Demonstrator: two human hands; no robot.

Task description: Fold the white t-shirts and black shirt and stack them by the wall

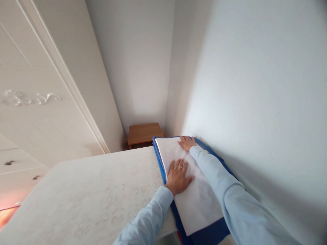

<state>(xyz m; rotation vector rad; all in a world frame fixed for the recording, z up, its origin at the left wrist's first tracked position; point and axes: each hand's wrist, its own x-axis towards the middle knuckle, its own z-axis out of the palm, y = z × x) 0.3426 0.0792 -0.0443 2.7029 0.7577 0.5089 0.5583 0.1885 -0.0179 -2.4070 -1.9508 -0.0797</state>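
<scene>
A white cloth [201, 200] lies flat on top of a larger folded blue cloth [208, 233] at the right side of the mattress, along the wall. My left hand [178, 177], with a ring on one finger, rests palm down near the white cloth's left edge, fingers spread. Farther forward, my right hand [187, 143] lies flat by the far edge of the white cloth, its fingers apart. Neither hand grips anything. My right forearm covers part of the right side of both cloths.
The pale mattress [89, 194] spreads out to the left. Beyond its far edge stands a brown wooden bedside table [144, 132] in the corner. A cream wardrobe [63, 75] with drawers rises on the left. The light wall [255, 85] borders the right side.
</scene>
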